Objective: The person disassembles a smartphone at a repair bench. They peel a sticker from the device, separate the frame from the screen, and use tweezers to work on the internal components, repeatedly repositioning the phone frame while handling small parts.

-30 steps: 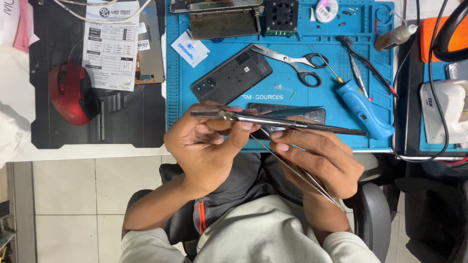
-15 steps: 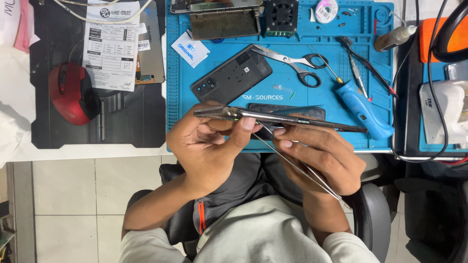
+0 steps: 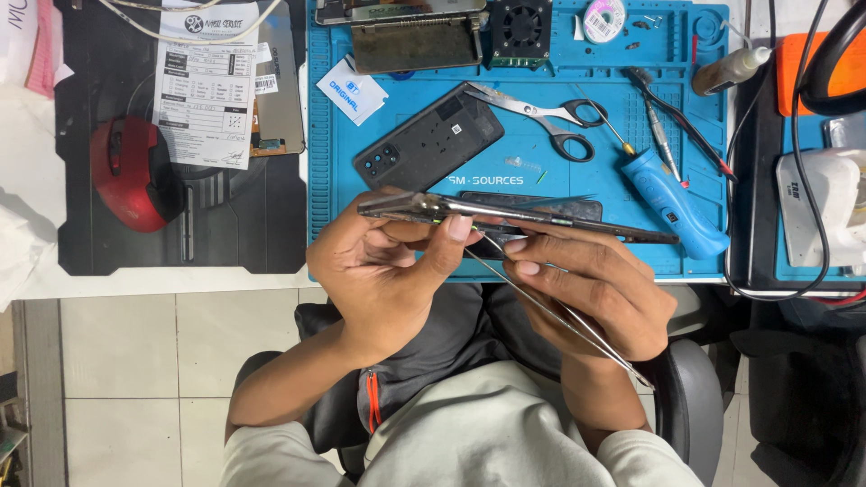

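Phone open edge-on in my hands, tweezers at its underside

My left hand (image 3: 383,271) fingers pinch the opened phone (image 3: 505,216) above the blue mat (image 3: 541,162); my right hand (image 3: 586,289) fingers grip tweezers (image 3: 550,311), tips touching the phone; its back cover (image 3: 428,149) already lies off on the surface; I judge reassembly not done.

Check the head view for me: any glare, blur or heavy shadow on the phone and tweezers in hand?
Head view: even overhead light, sharp focus, no motion blur on left hand or right hand. The phone shows edge-on, a mild highlight along its metal rim; the tweezers glint faintly. Soft shadow falls under the hands only; the blue mat is glare-free.
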Tool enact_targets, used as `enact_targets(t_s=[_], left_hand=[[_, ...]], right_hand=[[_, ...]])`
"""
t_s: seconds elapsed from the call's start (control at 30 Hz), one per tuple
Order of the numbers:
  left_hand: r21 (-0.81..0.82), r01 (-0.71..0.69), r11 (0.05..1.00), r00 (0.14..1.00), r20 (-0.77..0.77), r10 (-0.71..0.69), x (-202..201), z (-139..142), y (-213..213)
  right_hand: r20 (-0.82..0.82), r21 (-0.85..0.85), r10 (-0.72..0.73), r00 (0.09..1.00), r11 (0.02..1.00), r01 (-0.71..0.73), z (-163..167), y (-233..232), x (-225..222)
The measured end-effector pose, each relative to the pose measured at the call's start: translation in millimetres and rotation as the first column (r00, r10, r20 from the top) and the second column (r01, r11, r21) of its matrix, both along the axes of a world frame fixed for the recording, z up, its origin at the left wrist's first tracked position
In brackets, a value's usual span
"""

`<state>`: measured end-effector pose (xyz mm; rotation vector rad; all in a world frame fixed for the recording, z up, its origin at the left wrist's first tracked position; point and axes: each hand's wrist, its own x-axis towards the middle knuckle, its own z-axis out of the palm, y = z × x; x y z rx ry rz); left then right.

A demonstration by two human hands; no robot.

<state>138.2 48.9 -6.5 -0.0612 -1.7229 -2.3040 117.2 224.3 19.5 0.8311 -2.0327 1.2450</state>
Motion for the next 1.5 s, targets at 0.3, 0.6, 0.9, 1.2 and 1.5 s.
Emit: enact_targets(t_s=[0.3,0.6,0.9,1.2,1.5], left_hand=[[0.071,0.027,0.997,0.999,-0.038,-0.024,-4.4,5.3,2.7],[0.067,0.056,0.996,0.998,-0.024,-0.054,-9.8,13.7,2.8],[0.118,0.091,0.989,0.992,-0.098,-0.079,-14.4,5.4,7.5],[-0.206,-0.082,0.975,0.989,-0.141,0.053,-15.4,0.0,7.8],[-0.352,-0.153,0.923,0.971,-0.226,0.075,-17.4,6.1,5.7]], right_hand=[[-0.021,-0.006,0.009,1.0,1.0,-0.009,0.7,-1.3,-5.3],[0.018,0.01,0.005,1.0,1.0,-0.005,4.8,-5.6,-4.8],[0.093,-0.14,0.022,0.995,0.99,-0.009,-4.1,0.2,-8.6],[0.176,-0.258,0.059,0.983,0.966,-0.011,-8.2,-2.3,2.9],[0.114,-0.125,-0.027,0.993,0.991,0.041,-3.4,-5.6,2.1]])
